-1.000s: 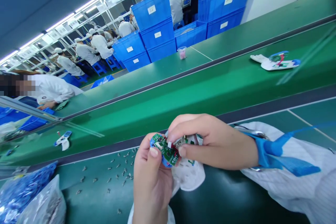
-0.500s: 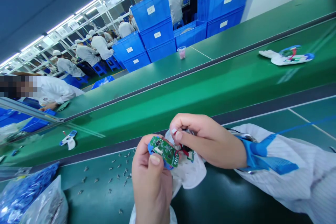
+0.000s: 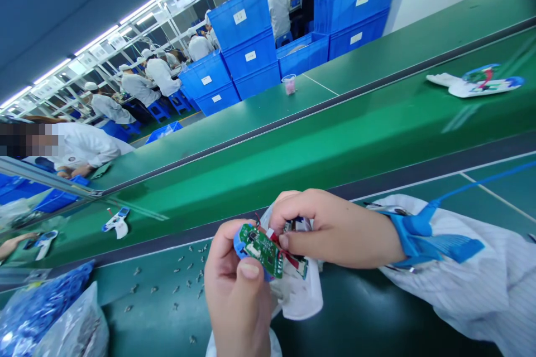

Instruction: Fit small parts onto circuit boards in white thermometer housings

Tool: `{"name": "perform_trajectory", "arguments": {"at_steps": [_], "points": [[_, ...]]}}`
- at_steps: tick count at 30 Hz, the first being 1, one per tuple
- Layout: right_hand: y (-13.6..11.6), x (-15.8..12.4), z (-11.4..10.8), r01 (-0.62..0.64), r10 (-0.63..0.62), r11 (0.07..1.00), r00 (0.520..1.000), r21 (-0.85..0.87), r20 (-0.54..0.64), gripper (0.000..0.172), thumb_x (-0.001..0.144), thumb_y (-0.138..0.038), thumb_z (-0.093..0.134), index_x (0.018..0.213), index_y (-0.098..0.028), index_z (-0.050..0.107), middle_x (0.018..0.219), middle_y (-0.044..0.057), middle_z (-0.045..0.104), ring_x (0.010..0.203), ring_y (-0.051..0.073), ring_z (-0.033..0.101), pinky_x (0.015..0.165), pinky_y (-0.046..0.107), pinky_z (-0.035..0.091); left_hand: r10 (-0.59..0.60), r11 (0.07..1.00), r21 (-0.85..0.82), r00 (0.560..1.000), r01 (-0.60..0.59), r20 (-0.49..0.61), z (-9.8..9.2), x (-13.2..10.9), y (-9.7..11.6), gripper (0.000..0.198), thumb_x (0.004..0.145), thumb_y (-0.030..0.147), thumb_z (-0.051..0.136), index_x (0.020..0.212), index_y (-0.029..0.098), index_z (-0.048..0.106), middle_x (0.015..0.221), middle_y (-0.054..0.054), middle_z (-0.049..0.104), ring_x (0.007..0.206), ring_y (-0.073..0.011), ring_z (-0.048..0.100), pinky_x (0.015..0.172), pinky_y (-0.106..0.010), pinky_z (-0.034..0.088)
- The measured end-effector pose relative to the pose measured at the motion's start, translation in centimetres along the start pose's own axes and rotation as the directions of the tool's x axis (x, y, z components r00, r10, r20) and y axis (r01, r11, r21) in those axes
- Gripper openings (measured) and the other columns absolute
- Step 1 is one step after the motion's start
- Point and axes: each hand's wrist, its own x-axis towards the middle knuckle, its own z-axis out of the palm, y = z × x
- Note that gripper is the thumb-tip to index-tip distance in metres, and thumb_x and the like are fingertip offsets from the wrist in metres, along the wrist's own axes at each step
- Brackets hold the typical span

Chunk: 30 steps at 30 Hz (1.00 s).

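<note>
My left hand (image 3: 239, 290) is closed round a small blue-and-white device housing, its thumb pressed near a green circuit board (image 3: 262, 250) that faces up. A white plastic shell part (image 3: 302, 297) hangs open below the board. My right hand (image 3: 307, 223) is pinched at the board's right side, on red wires with a small white connector (image 3: 270, 232) at the fingertips. Part of the wiring and the inside of the housing are hidden by the right fingers. A blue wrist strap (image 3: 419, 234) circles my right wrist.
Several tiny metal parts (image 3: 176, 290) lie scattered on the bench at left, beside plastic bags (image 3: 75, 318). Half-assembled devices (image 3: 486, 85) rest on the green conveyor belt (image 3: 234, 173). Stacked blue crates (image 3: 251, 56), a pink-filled cup (image 3: 288, 85) and co-workers (image 3: 90, 145) are beyond.
My right hand has shifted slightly down, and the white connector sits closer to the board. The conveyor devices have moved right; another device and a person's hand have appeared at far left.
</note>
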Motion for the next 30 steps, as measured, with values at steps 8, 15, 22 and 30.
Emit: {"name": "perform_trajectory", "arguments": {"at_steps": [8, 15, 22, 30], "points": [[0.15, 0.12, 0.06, -0.049, 0.050, 0.998, 0.999, 0.043, -0.008, 0.013, 0.079, -0.011, 0.052, 0.068, -0.015, 0.060, 0.072, 0.000, 0.062, 0.065, 0.011, 0.056, 0.060, 0.023, 0.041, 0.014, 0.990, 0.141, 1.000, -0.010, -0.026, 0.01, -0.14, 0.06, 0.030, 0.066, 0.044, 0.080, 0.086, 0.023, 0.071, 0.070, 0.000, 0.064, 0.058, -0.0094, 0.057, 0.053, -0.016, 0.050], [-0.17, -0.11, 0.32, -0.076, 0.075, 0.997, 0.976, 0.001, -0.203, 0.017, 0.084, -0.012, 0.045, 0.069, -0.017, 0.052, 0.072, -0.001, 0.060, 0.066, 0.012, 0.052, 0.059, 0.024, 0.037, -0.030, 0.980, 0.190, 0.992, 0.054, -0.125, 0.18, 0.00, -0.10, 0.032, 0.068, 0.044, 0.079, 0.088, 0.022, 0.068, 0.077, -0.002, 0.063, 0.066, -0.0120, 0.057, 0.055, -0.017, 0.047], [-0.35, 0.05, -0.17, -0.043, 0.042, 0.999, 0.997, -0.002, -0.060, 0.020, 0.085, -0.013, 0.045, 0.072, -0.015, 0.059, 0.074, 0.001, 0.059, 0.068, 0.011, 0.053, 0.062, 0.022, 0.040, -0.034, 0.986, 0.162, 0.996, 0.046, -0.078, 0.44, -0.18, -0.03, 0.029, 0.069, 0.042, 0.078, 0.088, 0.022, 0.068, 0.078, -0.001, 0.064, 0.065, -0.0100, 0.056, 0.056, -0.015, 0.047], [0.06, 0.03, 0.27, -0.037, 0.043, 0.999, 0.983, 0.037, -0.180, 0.026, 0.091, -0.020, 0.039, 0.074, -0.016, 0.059, 0.081, 0.002, 0.062, 0.072, 0.012, 0.055, 0.065, 0.023, 0.041, -0.012, 0.986, 0.167, 0.996, 0.026, -0.088, 0.39, 0.00, -0.40, 0.025, 0.073, 0.038, 0.077, 0.091, 0.024, 0.069, 0.076, 0.001, 0.062, 0.064, -0.0079, 0.055, 0.059, -0.013, 0.048]]}}
